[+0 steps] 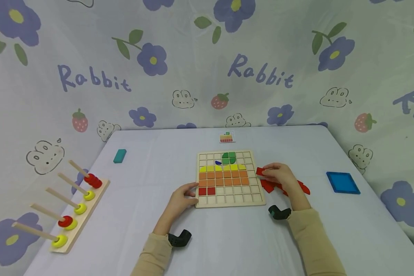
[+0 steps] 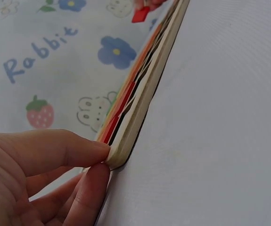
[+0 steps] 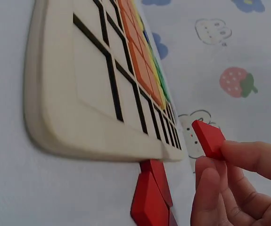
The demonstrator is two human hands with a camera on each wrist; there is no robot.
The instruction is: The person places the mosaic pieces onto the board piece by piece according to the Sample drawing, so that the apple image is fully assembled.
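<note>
In the head view my right hand (image 1: pixel 280 175) pinches a red square tile (image 1: pixel 260 171) between thumb and fingertips, just past the right edge of a wooden grid board (image 1: pixel 234 199). The right wrist view shows that tile (image 3: pixel 209 139) tilted and clear of the board. Two dark red tiles (image 1: pixel 207 191) lie at the left of a lower row, below orange and yellow rows; green pieces (image 1: pixel 229 157) and a small blue piece (image 1: pixel 218 162) sit higher up. My left hand (image 1: pixel 181 197) touches the board's left edge near the corner, thumb and fingers spread along it.
Loose red pieces (image 1: pixel 268 186) lie right of the board, partly hidden under my right hand. A small picture card (image 1: pixel 227 137) is behind the board. A peg stand with rings (image 1: pixel 79 218) and a teal block (image 1: pixel 120 156) are at left; a blue tray (image 1: pixel 343 183) lies at right.
</note>
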